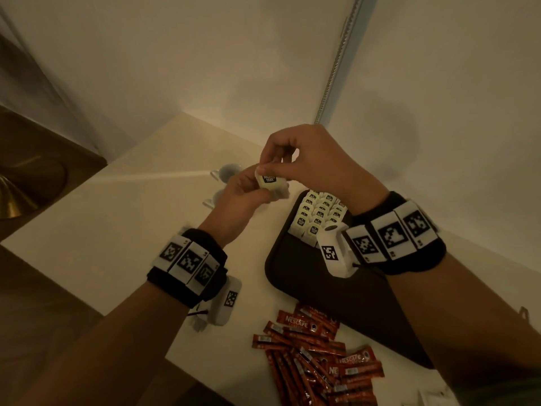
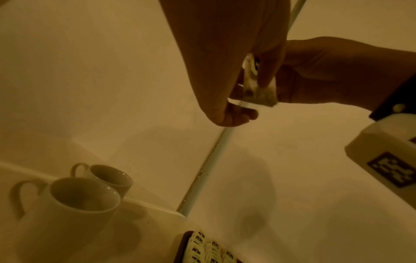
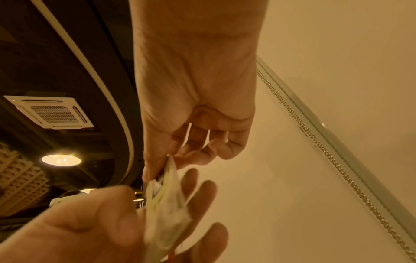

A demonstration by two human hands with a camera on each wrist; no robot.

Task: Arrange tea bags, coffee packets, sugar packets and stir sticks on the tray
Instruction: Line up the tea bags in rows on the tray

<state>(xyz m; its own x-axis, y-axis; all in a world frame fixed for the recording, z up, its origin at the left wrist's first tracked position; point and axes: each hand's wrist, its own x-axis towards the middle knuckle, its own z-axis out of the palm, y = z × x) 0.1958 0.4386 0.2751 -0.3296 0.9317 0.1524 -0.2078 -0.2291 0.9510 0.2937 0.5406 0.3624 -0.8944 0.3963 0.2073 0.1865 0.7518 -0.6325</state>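
Note:
Both hands are raised over the white table (image 1: 96, 224) and hold a small bunch of tea bags (image 1: 270, 184) between them. My left hand (image 1: 256, 189) grips the bunch from below. My right hand (image 1: 265, 168) pinches the top of the front tea bag (image 3: 167, 206), thumb against fingertips. In the left wrist view the same tea bags (image 2: 258, 89) sit between my left hand (image 2: 245, 99) and my right hand (image 2: 276, 85). On the dark tray (image 1: 295, 282), rows of tea bags (image 1: 319, 213) fill the far corner. Red coffee sticks (image 1: 316, 353) lie loose on the table near the tray's front edge.
Two white cups (image 2: 74, 206) stand on the table left of the tray, mostly hidden behind my left hand in the head view. The table sits in a wall corner with a bead chain (image 1: 336, 60) hanging there. A few white packets (image 1: 433, 397) show at the bottom right.

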